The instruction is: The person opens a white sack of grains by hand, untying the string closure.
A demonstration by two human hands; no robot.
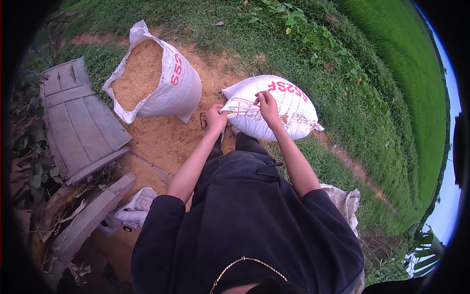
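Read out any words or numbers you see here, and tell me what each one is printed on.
"552SF": red print on the closed white sack, seen upside down.
"552": red print on the wall of the open sack; anything further curves out of sight.
No other text is visible.

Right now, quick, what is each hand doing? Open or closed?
Left hand: closed, gripping the mouth of the lying sack.
Right hand: closed, pinching the red string at that sack's mouth.
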